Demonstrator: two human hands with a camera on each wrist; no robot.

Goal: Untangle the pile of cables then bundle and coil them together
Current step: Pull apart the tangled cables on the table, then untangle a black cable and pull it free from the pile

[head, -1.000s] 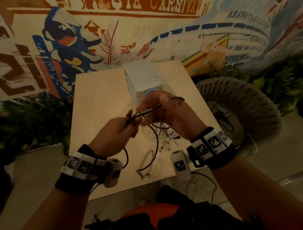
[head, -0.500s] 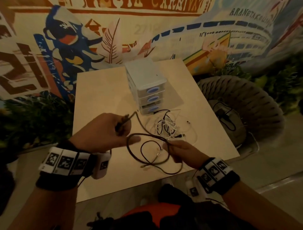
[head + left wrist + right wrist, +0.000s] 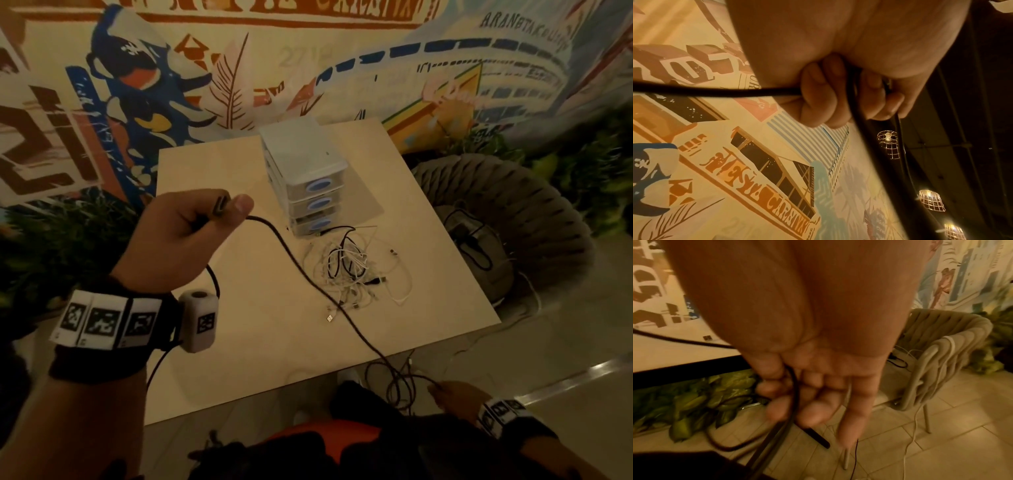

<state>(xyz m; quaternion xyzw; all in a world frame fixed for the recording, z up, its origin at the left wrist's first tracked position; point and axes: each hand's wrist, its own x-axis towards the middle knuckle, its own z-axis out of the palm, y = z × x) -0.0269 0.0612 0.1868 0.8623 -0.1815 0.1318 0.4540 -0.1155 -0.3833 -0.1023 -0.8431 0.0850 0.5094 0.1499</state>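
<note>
We note the left hand (image 3: 178, 236) raised over the pale square wooden table (image 3: 212, 178), fingers curled tight round the plug end of a long thin black cable (image 3: 294, 267). That cable runs slack across the tabletop to the right hand (image 3: 452, 397), below the near table edge, thumb and forefinger pinching it, other fingers loosely extended. The tangled pile of white and black cables (image 3: 352, 270) lies on the table just before a small white plastic three-drawer box (image 3: 303, 178).
</note>
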